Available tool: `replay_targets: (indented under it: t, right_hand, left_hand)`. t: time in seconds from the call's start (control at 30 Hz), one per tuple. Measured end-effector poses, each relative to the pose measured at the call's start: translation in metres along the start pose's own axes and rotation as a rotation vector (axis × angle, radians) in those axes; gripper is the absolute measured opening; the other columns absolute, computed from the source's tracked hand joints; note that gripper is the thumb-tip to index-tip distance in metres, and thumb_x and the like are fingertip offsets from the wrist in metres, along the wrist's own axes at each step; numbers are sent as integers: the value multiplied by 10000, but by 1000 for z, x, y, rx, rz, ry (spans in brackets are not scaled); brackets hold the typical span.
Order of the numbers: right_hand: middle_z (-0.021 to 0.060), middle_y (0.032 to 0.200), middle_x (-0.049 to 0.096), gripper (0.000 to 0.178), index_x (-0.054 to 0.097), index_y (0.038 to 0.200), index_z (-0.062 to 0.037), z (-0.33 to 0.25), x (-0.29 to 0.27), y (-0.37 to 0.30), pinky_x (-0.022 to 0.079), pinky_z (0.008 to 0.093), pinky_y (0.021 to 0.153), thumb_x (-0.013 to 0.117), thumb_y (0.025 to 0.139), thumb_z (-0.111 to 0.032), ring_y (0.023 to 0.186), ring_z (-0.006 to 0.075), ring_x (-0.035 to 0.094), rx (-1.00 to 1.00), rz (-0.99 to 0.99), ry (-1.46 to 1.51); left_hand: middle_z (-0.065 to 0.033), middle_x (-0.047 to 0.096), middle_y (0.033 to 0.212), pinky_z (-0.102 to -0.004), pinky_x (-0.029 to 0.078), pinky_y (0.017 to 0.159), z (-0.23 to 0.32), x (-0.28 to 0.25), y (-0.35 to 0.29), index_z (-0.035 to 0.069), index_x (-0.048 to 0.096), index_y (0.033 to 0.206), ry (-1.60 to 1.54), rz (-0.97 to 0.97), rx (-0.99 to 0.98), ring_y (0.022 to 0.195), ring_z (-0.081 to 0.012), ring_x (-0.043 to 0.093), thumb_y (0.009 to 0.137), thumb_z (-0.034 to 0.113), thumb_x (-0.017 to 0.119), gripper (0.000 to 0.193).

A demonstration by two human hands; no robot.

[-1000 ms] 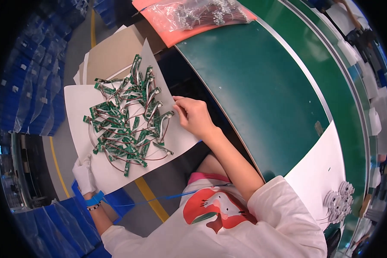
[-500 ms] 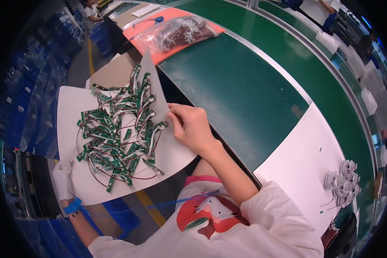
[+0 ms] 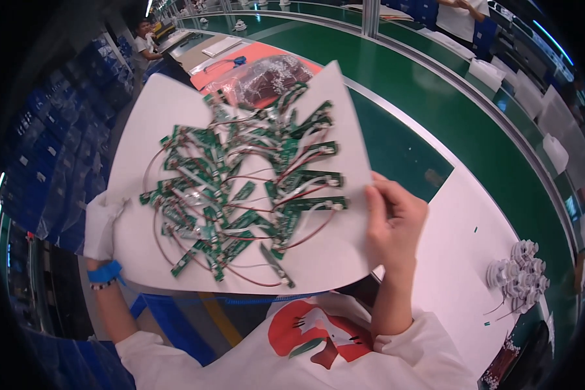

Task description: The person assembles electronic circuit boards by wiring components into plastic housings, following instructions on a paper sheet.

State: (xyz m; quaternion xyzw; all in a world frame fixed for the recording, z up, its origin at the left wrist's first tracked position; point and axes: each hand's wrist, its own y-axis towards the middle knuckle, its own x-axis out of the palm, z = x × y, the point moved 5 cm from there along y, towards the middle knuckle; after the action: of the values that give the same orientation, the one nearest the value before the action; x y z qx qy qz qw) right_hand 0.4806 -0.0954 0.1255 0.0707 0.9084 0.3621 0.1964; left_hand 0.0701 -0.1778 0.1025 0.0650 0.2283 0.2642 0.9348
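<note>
Between my hands hangs a large white sheet point(image 3: 331, 266), its sides curving upward. A heap of small green circuit boards point(image 3: 240, 195) with brown and white wires lies on it. My left hand point(image 3: 101, 226), in a white glove with a blue band at the wrist, grips the sheet's left edge. On the opposite edge, my bare right hand point(image 3: 396, 221) pinches the sheet between thumb and fingers. The fingertips under the sheet are hidden on both sides.
Beyond the sheet, a clear bag of wired parts point(image 3: 273, 78) rests on an orange mat point(image 3: 208, 77) on the green bench point(image 3: 396, 153). Round white-and-silver parts point(image 3: 519, 276) stand on white paper point(image 3: 435, 260) at right. Blue bins point(image 3: 65, 149) line the left. Other people are farther off.
Both hands have lifted the sheet with its boards and swung it rightward, in front of my body. My right hand has moved right and the sheet now covers part of the bench.
</note>
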Motion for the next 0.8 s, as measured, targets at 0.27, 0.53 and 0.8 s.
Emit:
replay_targets:
  t: [0.27,0.53,0.8]
  right_hand:
    - [162,801,631,68,588,780,75,-35,-6,-53,453,202,590,534,761,39,655,94,573,-29,200,-130]
    - [142,829,625,132,582,874,98,-34,-31,-76,453,203,606,506,796,23,667,95,558,58,337,-253]
    - [88,655,587,109,577,830,91,9,-43,-58,412,184,475,535,773,9,542,56,497,206,374,-413]
  left_hand:
    - [-46,603,807,-196,437,620,-25,5,45,-49,577,941,-64,-134,111,690,-83,546,740,88,553,245]
    - [-58,623,809,-218,451,622,2,69,107,-50,602,924,-265,-431,272,698,-81,554,728,92,575,244]
    - [-47,621,845,-201,438,658,31,174,186,-43,603,923,-169,-574,211,734,-81,549,719,81,585,239]
